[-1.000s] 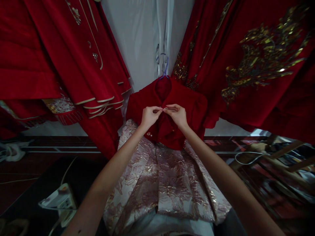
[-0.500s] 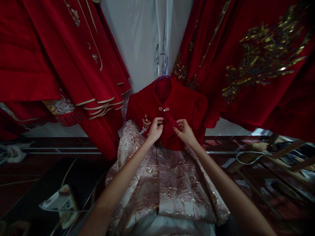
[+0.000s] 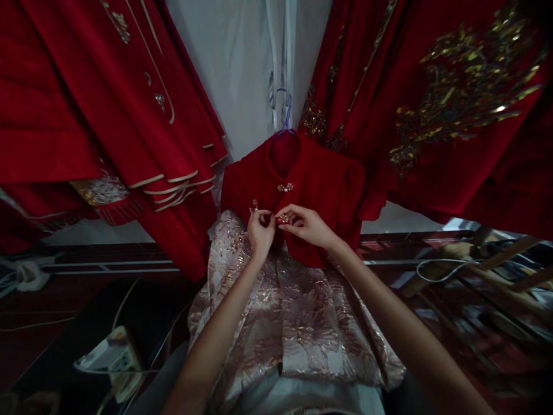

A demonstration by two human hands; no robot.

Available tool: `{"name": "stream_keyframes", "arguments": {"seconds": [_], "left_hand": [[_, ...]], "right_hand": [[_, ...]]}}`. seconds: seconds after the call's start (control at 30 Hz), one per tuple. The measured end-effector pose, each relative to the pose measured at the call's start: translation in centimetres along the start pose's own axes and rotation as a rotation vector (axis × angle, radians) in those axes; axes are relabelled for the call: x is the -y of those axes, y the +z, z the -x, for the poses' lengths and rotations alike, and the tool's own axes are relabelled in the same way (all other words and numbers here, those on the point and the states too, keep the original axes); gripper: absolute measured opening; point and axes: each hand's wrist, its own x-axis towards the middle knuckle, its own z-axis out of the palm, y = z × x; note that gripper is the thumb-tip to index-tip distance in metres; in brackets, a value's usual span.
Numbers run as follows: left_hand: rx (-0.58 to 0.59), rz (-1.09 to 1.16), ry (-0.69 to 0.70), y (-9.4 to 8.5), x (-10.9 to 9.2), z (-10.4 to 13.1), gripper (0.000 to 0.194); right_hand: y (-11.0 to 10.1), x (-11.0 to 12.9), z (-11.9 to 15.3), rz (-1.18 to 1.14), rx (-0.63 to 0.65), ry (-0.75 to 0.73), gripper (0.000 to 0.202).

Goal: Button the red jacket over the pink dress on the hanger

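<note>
Both grips pinched tight on the second clasp (image 3: 283, 219) of the small red jacket (image 3: 319, 178): left hand (image 3: 260, 229) nipping the loop side, right hand (image 3: 305, 225) nipping the beaded knot side, fingertips meeting at the front placket. Step in hand, by the look of it: fastening the second closure down; top clasp (image 3: 285, 187) under the collar already closed. Next move probably calls for pushing the knot through the loop while holding both front edges level and overlapped; small parts, low light, so alignment by feel. Risk: slipping off the bead or puckering the velvet.

Pose: both forearms reaching up and inward from the bottom of the view, wrists nearly touching, left wrist bent back, right palm down with fingers curled over the clasp.

Jacket hanging on a blue hanger hook (image 3: 287, 115) against a pale wall, over a pink-and-gold brocade skirt (image 3: 298, 328) spreading below. A beaded tassel ornament (image 3: 254, 204) showing just left of the left hand. Red gowns with cream piping (image 3: 108, 115) to the left, red gown with gold embroidery (image 3: 453, 104) to the right. White iron (image 3: 108, 357) low left on a dark surface, cable (image 3: 436, 271) at right.
</note>
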Motion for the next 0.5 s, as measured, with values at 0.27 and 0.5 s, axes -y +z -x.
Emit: {"name": "stream_keyframes", "arguments": {"seconds": [0.27, 0.5], "left_hand": [[-0.025, 0.271, -0.051, -1.8, 1.9, -2.7, 0.022], [0.069, 0.486, -0.161, -2.0, 2.3, -3.2, 0.016]], "right_hand": [[3.2, -5.2, -4.6, 0.022, -0.119, 0.061, 0.027], [4.0, -5.7, -5.7, 0.052, -0.203, 0.03, 0.021]]}}
